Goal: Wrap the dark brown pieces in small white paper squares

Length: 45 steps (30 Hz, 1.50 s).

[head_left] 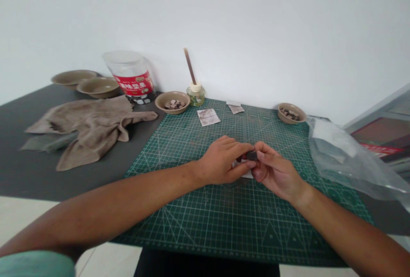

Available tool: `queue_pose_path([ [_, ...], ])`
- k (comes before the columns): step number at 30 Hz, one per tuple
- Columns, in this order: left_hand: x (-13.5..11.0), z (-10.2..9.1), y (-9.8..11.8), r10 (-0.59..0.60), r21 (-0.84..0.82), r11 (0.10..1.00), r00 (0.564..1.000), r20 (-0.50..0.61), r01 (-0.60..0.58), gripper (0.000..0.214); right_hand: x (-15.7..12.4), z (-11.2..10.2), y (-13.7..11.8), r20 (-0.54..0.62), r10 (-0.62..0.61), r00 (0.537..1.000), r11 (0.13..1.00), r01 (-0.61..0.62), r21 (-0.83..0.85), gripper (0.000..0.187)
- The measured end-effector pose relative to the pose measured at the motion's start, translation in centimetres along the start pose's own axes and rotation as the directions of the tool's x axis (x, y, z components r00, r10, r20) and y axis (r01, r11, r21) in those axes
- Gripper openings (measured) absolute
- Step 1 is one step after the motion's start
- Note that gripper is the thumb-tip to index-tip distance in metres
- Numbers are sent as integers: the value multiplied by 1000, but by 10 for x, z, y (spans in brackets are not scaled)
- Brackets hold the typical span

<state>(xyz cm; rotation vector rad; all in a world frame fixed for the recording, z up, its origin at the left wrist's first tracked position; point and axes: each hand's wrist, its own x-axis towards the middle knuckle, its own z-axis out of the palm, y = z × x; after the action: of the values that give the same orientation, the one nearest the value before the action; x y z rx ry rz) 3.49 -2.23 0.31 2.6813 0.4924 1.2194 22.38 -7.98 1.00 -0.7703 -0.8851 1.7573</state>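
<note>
A small dark piece (252, 155) is pinched between my two hands over the middle of the green cutting mat (218, 221). My left hand (226, 159) grips it from the left with thumb and fingers. From the right, the thumb and fingertips of my right hand (273, 168) close on the same piece. Below the fingers a bit of a white sheet (247, 175) shows, mostly hidden by the hands. The exact kind of the dark piece cannot be made out.
Bowls of small pieces stand at the mat's back left (173, 110) and back right (292, 120). A smudged paper square (209, 117), a reed diffuser (195, 93), a plastic jar (131, 76), a brown cloth (92, 123) and a clear plastic bag (349, 161) lie around.
</note>
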Motion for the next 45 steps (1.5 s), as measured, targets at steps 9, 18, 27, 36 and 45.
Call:
queue_pose_path([
  [9, 0, -3, 1, 26, -44, 999, 999, -22, -27, 27, 0, -1, 1, 44, 18, 999, 1000, -17, -26, 23],
  [18, -2, -3, 2, 46, -107, 993, 998, -38, -50, 22, 0, -2, 2, 92, 48, 995, 998, -45, -33, 24],
  [27, -3, -3, 1, 71, -68, 995, 997, -21, -72, 21, 1, -4, 1, 128, 72, 989, 997, -67, -48, 23],
  [36, -3, -4, 0, 56, -101, 993, 996, -69, -63, 21, -1, -2, 0, 117, 68, 991, 997, -65, -31, 23],
  [45, -2, -2, 2, -25, -83, 996, 997, -78, 19, 25, 0, -5, 0, 59, -30, 998, 1000, 31, -7, 20],
])
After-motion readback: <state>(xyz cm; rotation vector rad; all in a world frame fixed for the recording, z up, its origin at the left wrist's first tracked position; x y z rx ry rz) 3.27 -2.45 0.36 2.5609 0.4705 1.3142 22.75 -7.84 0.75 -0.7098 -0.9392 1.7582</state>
